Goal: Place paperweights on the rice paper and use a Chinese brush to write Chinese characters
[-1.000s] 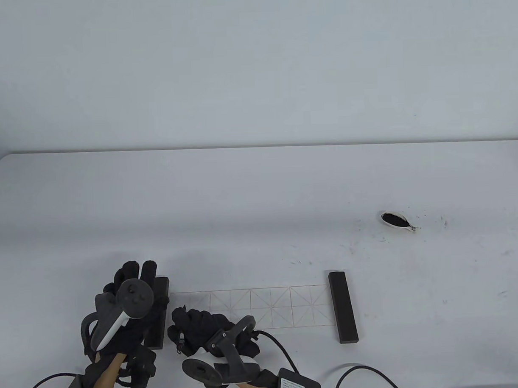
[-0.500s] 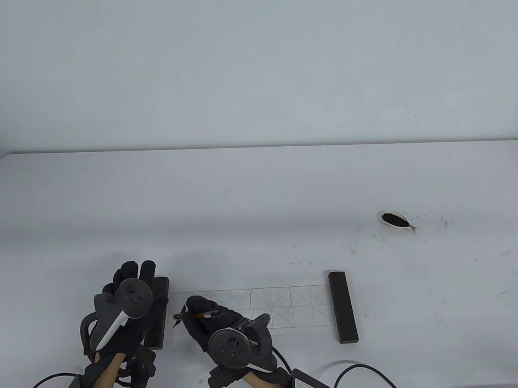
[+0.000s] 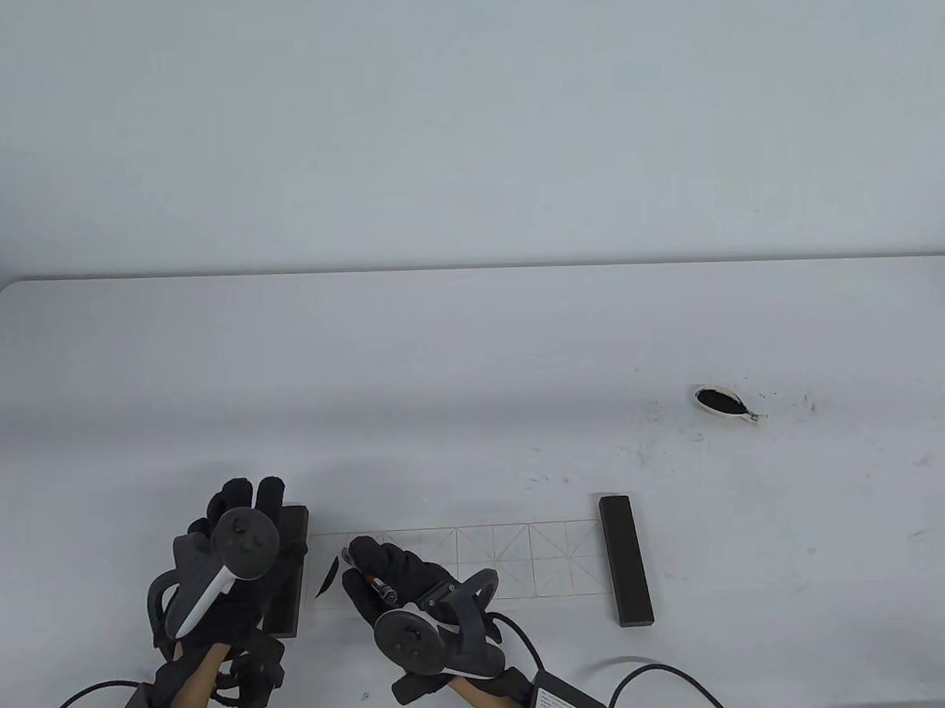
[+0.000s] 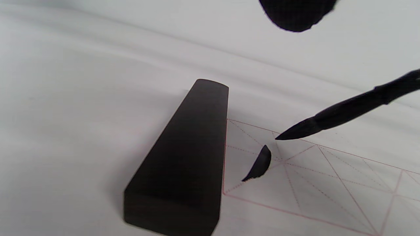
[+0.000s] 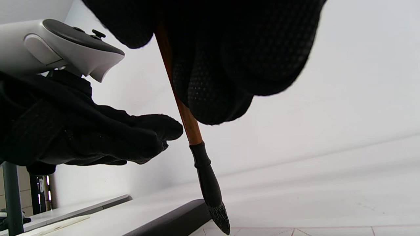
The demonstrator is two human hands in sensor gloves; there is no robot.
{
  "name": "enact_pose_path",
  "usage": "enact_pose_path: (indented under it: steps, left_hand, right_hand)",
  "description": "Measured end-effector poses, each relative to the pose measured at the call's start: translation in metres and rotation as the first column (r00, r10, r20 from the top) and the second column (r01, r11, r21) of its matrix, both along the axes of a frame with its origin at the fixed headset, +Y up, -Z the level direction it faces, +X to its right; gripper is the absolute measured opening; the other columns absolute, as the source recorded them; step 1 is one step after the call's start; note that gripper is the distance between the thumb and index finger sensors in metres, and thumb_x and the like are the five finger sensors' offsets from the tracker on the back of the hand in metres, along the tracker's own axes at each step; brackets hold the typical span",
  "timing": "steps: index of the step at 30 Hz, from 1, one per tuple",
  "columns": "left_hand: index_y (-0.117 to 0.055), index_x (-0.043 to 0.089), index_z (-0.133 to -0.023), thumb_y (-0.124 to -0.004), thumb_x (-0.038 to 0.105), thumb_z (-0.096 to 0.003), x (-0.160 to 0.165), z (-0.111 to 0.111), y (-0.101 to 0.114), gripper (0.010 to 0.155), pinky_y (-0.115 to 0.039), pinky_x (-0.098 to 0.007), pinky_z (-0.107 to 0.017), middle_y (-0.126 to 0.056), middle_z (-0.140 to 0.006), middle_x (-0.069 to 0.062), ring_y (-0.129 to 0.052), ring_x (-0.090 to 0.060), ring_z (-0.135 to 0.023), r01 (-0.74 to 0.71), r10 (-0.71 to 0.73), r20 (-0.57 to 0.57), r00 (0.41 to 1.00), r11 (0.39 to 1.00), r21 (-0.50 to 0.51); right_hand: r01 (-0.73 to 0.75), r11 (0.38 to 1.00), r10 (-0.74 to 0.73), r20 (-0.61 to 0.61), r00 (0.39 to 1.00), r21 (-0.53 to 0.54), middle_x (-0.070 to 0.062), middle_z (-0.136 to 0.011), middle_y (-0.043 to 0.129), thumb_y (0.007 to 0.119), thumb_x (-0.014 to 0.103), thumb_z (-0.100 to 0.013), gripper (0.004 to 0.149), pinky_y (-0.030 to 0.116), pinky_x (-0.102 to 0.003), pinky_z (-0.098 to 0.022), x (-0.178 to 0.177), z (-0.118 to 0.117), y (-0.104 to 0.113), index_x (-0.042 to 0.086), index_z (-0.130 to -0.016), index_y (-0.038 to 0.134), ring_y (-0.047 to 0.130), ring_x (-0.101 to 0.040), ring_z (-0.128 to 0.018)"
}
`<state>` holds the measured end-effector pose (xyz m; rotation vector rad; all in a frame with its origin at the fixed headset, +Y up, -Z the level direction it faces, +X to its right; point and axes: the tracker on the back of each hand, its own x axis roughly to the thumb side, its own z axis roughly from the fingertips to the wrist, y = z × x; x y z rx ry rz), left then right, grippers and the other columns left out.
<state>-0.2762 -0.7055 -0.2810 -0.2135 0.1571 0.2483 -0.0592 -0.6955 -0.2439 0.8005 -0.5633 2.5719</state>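
Observation:
A strip of gridded rice paper (image 3: 526,561) lies near the table's front edge, with a dark paperweight (image 3: 625,559) on its right end. My left hand (image 3: 253,497) rests with straight fingers on the other paperweight (image 3: 295,530) at the left end. That paperweight (image 4: 183,157) also fills the left wrist view. My right hand (image 3: 371,559) grips the brush (image 3: 374,583) by its brown handle (image 5: 183,111). The black brush tip (image 4: 295,132) points at the first cell, just beyond a short curved ink stroke (image 4: 259,164). I cannot tell whether the tip touches the paper.
A small white dish of black ink (image 3: 720,402) stands far right, with ink specks scattered around it. Cables (image 3: 654,677) run along the front edge behind my right wrist.
My right hand has turned and shifted slightly right, uncovering a fresh curved ink stroke in the first cell. The left hand and both paperweights have not moved.

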Motion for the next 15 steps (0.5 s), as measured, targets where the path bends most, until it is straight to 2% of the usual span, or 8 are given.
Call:
enact_pose_path:
  steps: [5,15]
  left_hand:
    - [-0.003,0.044,-0.114,-0.058,0.055,-0.0528,0.0,0.0,0.0,0.083,-0.011,-0.05,-0.088,0.0,-0.126,-0.004,-0.01,-0.033,-0.122,0.0,0.0,0.0,1.0,1.0,-0.001]
    - [-0.003,0.044,-0.114,-0.058,0.055,-0.0528,0.0,0.0,0.0,0.083,-0.011,-0.05,-0.088,-0.001,-0.126,-0.003,-0.01,-0.034,-0.122,0.0,0.0,0.0,1.0,1.0,-0.001]
  right_hand:
    - [-0.023,1.0,0.023,0.008,1.0,0.001,-0.014,-0.067,0.096,0.068,0.037,-0.056,0.042,0.089,-0.03,-0.03,0.0,-0.001,-0.001,0.007,-0.085,0.075,0.102,-0.022,-0.047]
    - [-0.034,0.999,0.034,0.029,0.999,0.001,-0.011,-0.054,0.098,0.066,0.038,-0.055,0.038,0.087,-0.027,-0.022,0.004,0.001,0.012,0.009,-0.076,0.081,0.102,-0.019,-0.034]
